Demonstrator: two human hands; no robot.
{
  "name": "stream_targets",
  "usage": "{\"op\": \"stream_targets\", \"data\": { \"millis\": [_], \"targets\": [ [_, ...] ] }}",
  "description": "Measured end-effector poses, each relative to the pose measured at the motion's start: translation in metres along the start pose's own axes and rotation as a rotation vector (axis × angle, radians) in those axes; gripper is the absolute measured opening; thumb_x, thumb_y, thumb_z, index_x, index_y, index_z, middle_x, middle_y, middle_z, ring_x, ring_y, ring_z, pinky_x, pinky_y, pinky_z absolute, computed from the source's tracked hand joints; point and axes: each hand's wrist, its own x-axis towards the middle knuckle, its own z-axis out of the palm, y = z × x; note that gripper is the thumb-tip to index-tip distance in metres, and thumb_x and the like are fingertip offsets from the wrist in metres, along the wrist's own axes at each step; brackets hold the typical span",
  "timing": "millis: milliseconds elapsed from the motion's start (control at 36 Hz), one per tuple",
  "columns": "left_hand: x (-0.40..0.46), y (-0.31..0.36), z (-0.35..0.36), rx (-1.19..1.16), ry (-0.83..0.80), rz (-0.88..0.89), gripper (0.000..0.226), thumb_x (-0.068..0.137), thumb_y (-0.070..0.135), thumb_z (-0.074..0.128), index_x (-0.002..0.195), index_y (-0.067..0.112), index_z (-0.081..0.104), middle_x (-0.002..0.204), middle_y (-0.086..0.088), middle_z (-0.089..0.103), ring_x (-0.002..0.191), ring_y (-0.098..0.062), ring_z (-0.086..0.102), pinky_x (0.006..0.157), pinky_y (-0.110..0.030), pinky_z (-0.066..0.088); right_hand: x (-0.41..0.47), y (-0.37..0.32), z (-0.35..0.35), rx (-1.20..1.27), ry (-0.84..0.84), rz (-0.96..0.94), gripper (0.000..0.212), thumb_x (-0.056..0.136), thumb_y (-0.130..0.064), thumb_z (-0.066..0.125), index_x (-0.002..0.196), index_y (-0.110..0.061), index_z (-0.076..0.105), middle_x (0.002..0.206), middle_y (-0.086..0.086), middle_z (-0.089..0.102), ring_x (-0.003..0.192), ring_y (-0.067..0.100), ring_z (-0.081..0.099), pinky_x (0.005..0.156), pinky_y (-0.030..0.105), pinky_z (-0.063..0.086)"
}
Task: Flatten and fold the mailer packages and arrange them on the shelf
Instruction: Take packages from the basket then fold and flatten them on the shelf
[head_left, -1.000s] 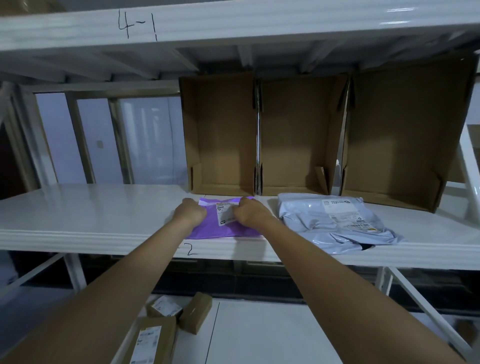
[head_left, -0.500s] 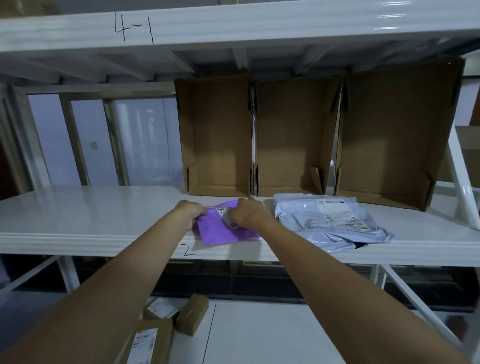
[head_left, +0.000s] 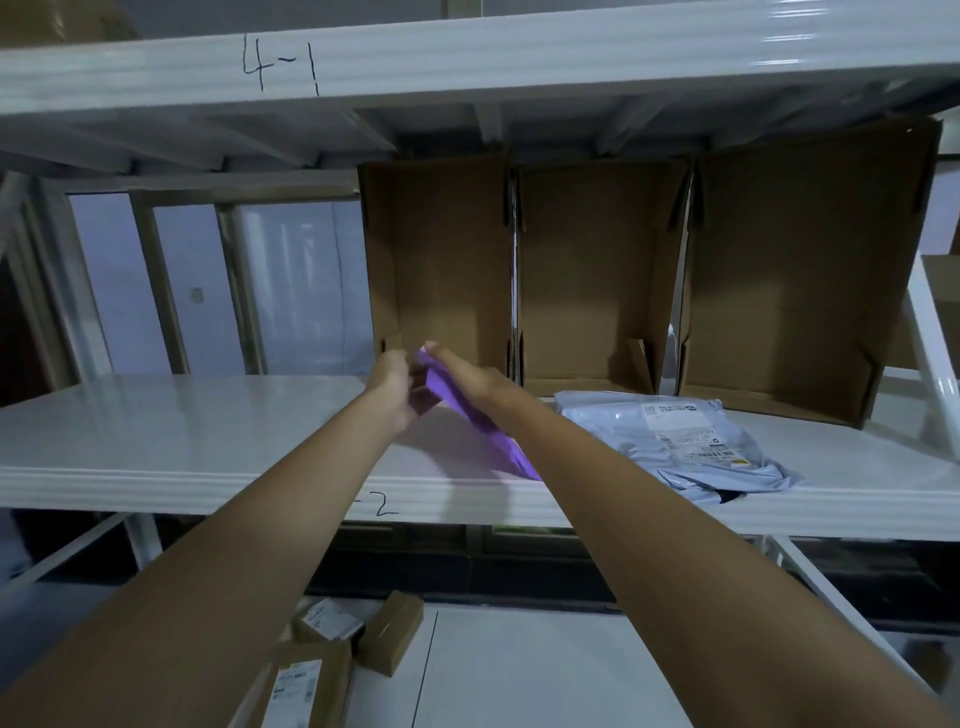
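- Two hands held one purple mailer (head_left: 470, 410) above the white shelf (head_left: 171, 431); the left hand (head_left: 396, 387) gripped its far upper end with curled fingers.
- The right hand (head_left: 467, 376) lay along the mailer's upper face, fingers nearly straight; whether the thumb curled beneath could not be determined.
- The mailer was tilted on edge, long axis running from far-left and raised to near-right, the low corner at the shelf's front edge.
- The right forearm covered much of the mailer; its label was not visible.
- A grey mailer (head_left: 675, 441) lay flat to the right, before three cardboard boxes (head_left: 597, 280).
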Motion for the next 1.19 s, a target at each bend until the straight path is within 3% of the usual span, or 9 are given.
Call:
{"op": "stream_targets", "data": {
  "millis": [83, 222, 306, 472, 639, 778, 889, 1056, 1194],
  "targets": [
    [-0.002, 0.007, 0.011, -0.008, -0.079, 0.039, 0.043, 0.102, 0.026, 0.029, 0.081, 0.01, 0.063, 0.084, -0.013, 0.068, 0.074, -0.026, 0.063, 0.067, -0.039, 0.053, 0.001, -0.006, -0.004, 0.25, -0.087, 0.032, 0.07, 0.076, -0.08, 0.047, 0.097, -0.018, 0.069, 0.106, 0.009, 0.067, 0.101, 0.026, 0.059, 0.09, 0.034, 0.043],
    [-0.005, -0.002, 0.02, 0.311, -0.152, 0.148, 0.038, 0.104, 0.025, 0.031, 0.079, 0.012, 0.057, 0.078, -0.009, 0.065, 0.072, -0.02, 0.06, 0.068, -0.028, 0.049, 0.009, 0.0, -0.007, 0.687, -0.145, 0.188, 0.043, 0.082, -0.052, 0.056, 0.092, -0.011, 0.067, 0.093, 0.012, 0.068, 0.088, 0.028, 0.064, 0.084, 0.038, 0.055],
    [-0.006, -0.015, 0.011, 0.555, -0.241, 0.229, 0.031, 0.102, 0.013, 0.033, 0.086, 0.01, 0.059, 0.083, -0.008, 0.064, 0.084, -0.023, 0.059, 0.074, -0.025, 0.046, 0.017, 0.009, -0.004, 0.607, 0.002, 0.203, 0.02, 0.079, -0.027, 0.055, 0.089, -0.013, 0.064, 0.091, 0.01, 0.064, 0.089, 0.029, 0.062, 0.072, 0.037, 0.057],
    [-0.001, -0.05, -0.011, 0.856, -0.34, 0.165, 0.028, 0.099, 0.013, 0.041, 0.112, 0.003, 0.064, 0.115, -0.01, 0.065, 0.112, -0.024, 0.057, 0.109, -0.037, 0.037, 0.012, 0.029, -0.011, 0.179, 0.171, 0.103, 0.009, 0.076, -0.017, 0.055, 0.077, -0.008, 0.055, 0.078, 0.011, 0.058, 0.084, 0.033, 0.063, 0.083, 0.044, 0.057],
    [0.011, -0.046, -0.007, 0.7, -0.202, 0.265, 0.027, 0.095, -0.002, 0.04, 0.101, 0.004, 0.065, 0.093, -0.01, 0.063, 0.098, -0.021, 0.054, 0.084, -0.026, 0.043, 0.008, 0.034, -0.009, -0.289, 0.35, -0.073, 0.043, 0.09, -0.021, 0.049, 0.127, -0.001, 0.046, 0.123, 0.018, 0.058, 0.113, 0.035, 0.056, 0.079, 0.032, 0.037],
    [0.024, -0.019, -0.037, 1.068, 0.047, 0.472, 0.033, 0.094, 0.006, 0.04, 0.118, 0.007, 0.063, 0.12, -0.013, 0.063, 0.11, -0.03, 0.056, 0.084, -0.028, 0.042, 0.012, 0.031, 0.011, -0.506, 0.364, -0.281, 0.039, 0.099, -0.026, 0.036, 0.128, -0.001, 0.044, 0.129, 0.019, 0.05, 0.114, 0.036, 0.054, 0.084, 0.037, 0.043],
    [0.028, -0.031, -0.064, 1.359, -0.08, 0.424, 0.037, 0.098, 0.011, 0.036, 0.131, 0.004, 0.053, 0.137, -0.017, 0.052, 0.122, -0.03, 0.05, 0.101, -0.032, 0.039, 0.021, 0.031, 0.031, -0.62, 0.238, -0.337, 0.046, 0.103, -0.034, 0.027, 0.131, -0.004, 0.049, 0.132, 0.018, 0.051, 0.118, 0.033, 0.052, 0.088, 0.037, 0.042],
    [0.018, -0.061, -0.05, 1.317, -0.272, 0.434, 0.039, 0.102, 0.018, 0.038, 0.139, 0.012, 0.046, 0.138, -0.007, 0.051, 0.123, -0.021, 0.048, 0.093, -0.016, 0.032, 0.04, 0.046, 0.056, -0.676, 0.055, -0.406, 0.056, 0.104, -0.041, 0.018, 0.146, -0.011, 0.039, 0.157, 0.012, 0.029, 0.147, 0.025, 0.02, 0.116, 0.04, 0.022],
    [0.026, -0.064, -0.041, 1.456, -0.341, 0.354, 0.048, 0.103, 0.031, 0.028, 0.147, 0.015, 0.035, 0.15, -0.006, 0.038, 0.135, -0.019, 0.037, 0.115, -0.03, 0.025, 0.049, 0.068, 0.041, -0.705, 0.018, -0.351, 0.064, 0.101, -0.051, 0.009, 0.151, -0.018, 0.034, 0.158, 0.006, 0.027, 0.147, 0.021, 0.02, 0.118, 0.038, 0.016]
  ]
}}
